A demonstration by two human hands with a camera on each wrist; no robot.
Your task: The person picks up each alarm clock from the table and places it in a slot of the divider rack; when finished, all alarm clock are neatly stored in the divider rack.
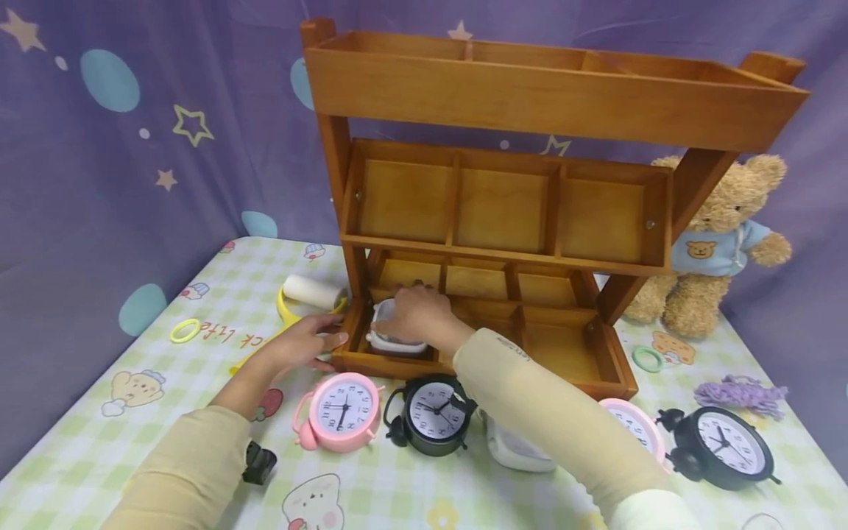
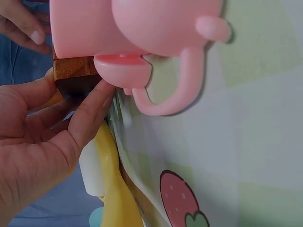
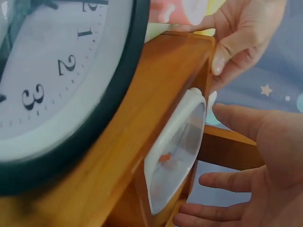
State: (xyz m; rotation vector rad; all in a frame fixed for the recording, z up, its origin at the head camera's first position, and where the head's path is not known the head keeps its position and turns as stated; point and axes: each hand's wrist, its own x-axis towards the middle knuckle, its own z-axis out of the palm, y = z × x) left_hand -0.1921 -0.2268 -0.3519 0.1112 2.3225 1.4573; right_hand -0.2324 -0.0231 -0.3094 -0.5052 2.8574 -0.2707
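Note:
At the lower left compartment of the wooden shelf rack [image 1: 556, 99], my right hand [image 1: 420, 313] reaches over a white rounded case with a glassy front [image 3: 177, 151]. Its fingers are extended and spread, thumb and fingertips right at the case's edge in the right wrist view. The case leans inside the compartment. My left hand [image 1: 301, 344] rests against the rack's lower left end, thumb near the upper edge and fingers lower down, as the left wrist view shows. A pink alarm clock [image 1: 346, 411] stands close in front of that hand, beside a black alarm clock [image 1: 433, 416].
Under my right sleeve lies another white case [image 1: 520, 447]. Further right are a second pink clock [image 1: 639, 427], a second black clock [image 1: 722, 447] and purple yarn [image 1: 740, 394]. A yellow-handled lint roller [image 1: 311, 291] lies left of the rack; a teddy bear [image 1: 715, 243] sits right.

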